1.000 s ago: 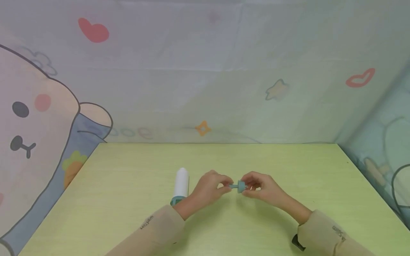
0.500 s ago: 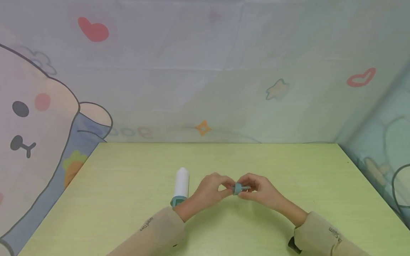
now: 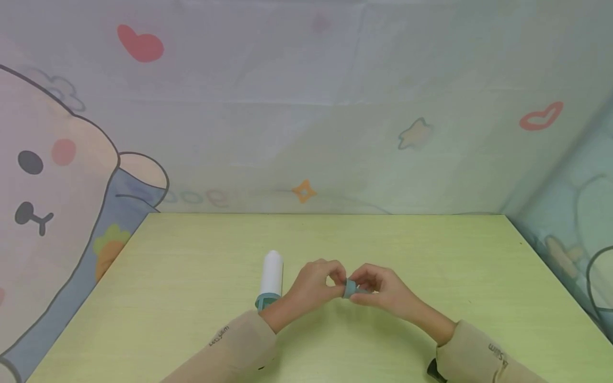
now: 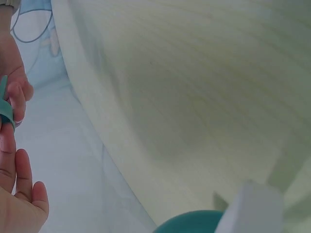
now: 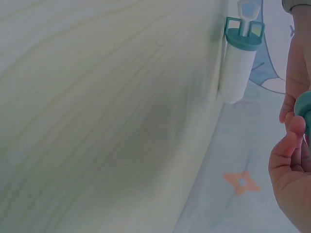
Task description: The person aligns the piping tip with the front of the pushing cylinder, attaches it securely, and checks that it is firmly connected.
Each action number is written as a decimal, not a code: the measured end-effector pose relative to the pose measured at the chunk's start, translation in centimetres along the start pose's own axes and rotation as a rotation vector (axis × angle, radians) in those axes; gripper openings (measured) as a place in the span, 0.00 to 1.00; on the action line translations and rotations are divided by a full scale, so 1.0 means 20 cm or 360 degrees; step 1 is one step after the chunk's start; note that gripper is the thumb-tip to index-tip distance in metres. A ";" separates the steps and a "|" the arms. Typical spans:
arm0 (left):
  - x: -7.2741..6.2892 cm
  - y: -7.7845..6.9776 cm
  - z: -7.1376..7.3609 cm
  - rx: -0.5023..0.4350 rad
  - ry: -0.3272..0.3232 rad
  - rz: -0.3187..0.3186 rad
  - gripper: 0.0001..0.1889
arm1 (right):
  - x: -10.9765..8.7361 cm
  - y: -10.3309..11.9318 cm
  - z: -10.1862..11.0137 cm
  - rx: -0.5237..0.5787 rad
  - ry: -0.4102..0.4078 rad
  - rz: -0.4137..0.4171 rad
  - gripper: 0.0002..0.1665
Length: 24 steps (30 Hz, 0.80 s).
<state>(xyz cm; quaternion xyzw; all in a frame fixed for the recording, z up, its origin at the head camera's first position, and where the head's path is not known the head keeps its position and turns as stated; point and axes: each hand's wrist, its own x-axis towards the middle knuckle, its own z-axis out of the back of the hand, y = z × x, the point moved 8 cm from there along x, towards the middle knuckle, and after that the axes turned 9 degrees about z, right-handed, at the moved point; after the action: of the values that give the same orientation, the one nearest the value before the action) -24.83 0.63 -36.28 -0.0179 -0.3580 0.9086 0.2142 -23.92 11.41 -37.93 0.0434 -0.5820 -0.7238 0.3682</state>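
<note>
Both hands meet over the table around a small teal cap-like piece (image 3: 350, 289) with a thin stem. My left hand (image 3: 316, 282) pinches its left side with thumb and finger. From the other side, my right hand (image 3: 385, 287) holds it at the rim, the stem lying under its fingers. In the right wrist view, a round teal end of the cap-like piece (image 5: 304, 104) shows between the hands; fingers hide the rest. Left of my left hand lies a white syringe-like tube (image 3: 272, 274) with a teal collar; my left forearm covers its near end.
In the right wrist view, the tube's teal collar (image 5: 244, 40) has two loop handles and a white plunger grip (image 5: 248, 9). The pale green table (image 3: 215, 239) ends at a printed cloth backdrop (image 3: 268, 133). A dark strap-like piece (image 3: 435, 371) hangs at the right cuff.
The cap-like piece has shifted slightly left and down, and turned so its stem points toward my right hand rather than my left. The white tube has not moved.
</note>
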 end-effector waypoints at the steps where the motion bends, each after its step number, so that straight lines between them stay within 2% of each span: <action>1: 0.00 0.00 0.00 0.0007 0.0001 -0.0002 0.05 | 0.00 0.00 0.00 0.0004 0.0003 0.0000 0.12; 6: -0.03 0.01 0.02 0.0080 0.0005 -0.0015 0.06 | -0.01 -0.01 0.00 -0.0008 0.0026 -0.0030 0.13; 9: -0.05 0.04 0.05 0.0115 0.0001 0.0000 0.07 | -0.02 -0.04 0.01 -0.0058 0.0027 -0.0063 0.13; 16: -0.08 0.20 0.12 0.0220 -0.0006 0.0131 0.07 | -0.05 -0.09 0.05 -0.0151 0.0030 -0.0158 0.15; 21: -0.09 0.33 0.19 0.0330 -0.0152 0.0230 0.11 | -0.06 -0.10 0.07 -0.0173 0.0040 -0.0160 0.15; 24: -0.11 0.41 0.23 0.0395 -0.0263 0.0353 0.15 | -0.07 -0.11 0.07 -0.0188 0.0045 -0.0152 0.15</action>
<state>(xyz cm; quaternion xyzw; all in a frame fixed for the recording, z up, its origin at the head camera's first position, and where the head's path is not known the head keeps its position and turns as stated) -26.87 -8.66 -38.50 0.0441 -0.2555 0.9622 0.0831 -24.73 13.53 -39.93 0.0594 -0.5303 -0.7729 0.3433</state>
